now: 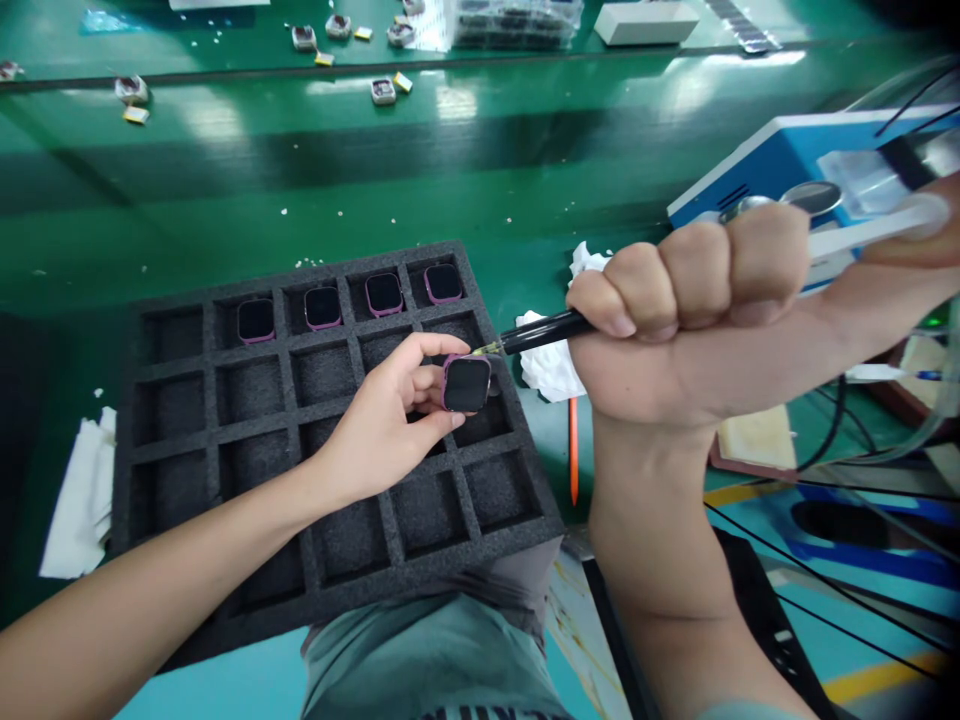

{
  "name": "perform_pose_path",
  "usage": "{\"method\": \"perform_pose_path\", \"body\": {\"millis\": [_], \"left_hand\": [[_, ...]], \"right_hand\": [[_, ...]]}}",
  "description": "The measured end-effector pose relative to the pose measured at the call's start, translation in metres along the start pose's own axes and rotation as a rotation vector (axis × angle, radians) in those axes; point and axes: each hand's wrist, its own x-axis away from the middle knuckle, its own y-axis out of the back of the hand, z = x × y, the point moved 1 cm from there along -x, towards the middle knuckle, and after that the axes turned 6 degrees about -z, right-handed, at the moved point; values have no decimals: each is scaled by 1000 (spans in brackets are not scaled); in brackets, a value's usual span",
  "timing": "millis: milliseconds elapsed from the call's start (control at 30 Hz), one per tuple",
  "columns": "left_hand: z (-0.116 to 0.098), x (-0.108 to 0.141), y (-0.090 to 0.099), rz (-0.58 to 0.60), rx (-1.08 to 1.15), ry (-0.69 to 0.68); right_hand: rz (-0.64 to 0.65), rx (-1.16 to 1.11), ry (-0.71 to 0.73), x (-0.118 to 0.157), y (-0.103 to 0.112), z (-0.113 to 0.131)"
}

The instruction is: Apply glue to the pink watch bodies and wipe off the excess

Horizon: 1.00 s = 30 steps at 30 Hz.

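My left hand [390, 415] grips a smartwatch case [467, 384] with a black screen and purple rim between thumb and fingers, above the right side of a dark foam tray [292, 410]. My right hand [682, 300] is closed in a fist round a black dispensing syringe [546, 332]. Its thin yellowish tip points left and meets the upper edge of the watch case; whether it touches cannot be made out. Several similar purple-rimmed watch cases [384, 294] sit in the tray's far row of compartments.
Crumpled white tissue [553, 365] and an orange stick [574, 455] lie right of the tray. A folded white cloth [81, 495] is at its left. A blue-and-white box [750, 165] stands at the right. Several small watch parts [382, 92] lie along the green bench's far side.
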Motion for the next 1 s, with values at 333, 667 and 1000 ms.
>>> {"method": "perform_pose_path", "body": {"millis": [333,667,1000], "left_hand": [[0,0,0,-9,5,5],[-2,1,0,-19,30,17],[-3,0,0,-14,30,20]], "right_hand": [[45,-75,-19,0,-2,0],[-76,-143,-54,-1,3,-4],[-71,-172,-126,1,2,4]]}}
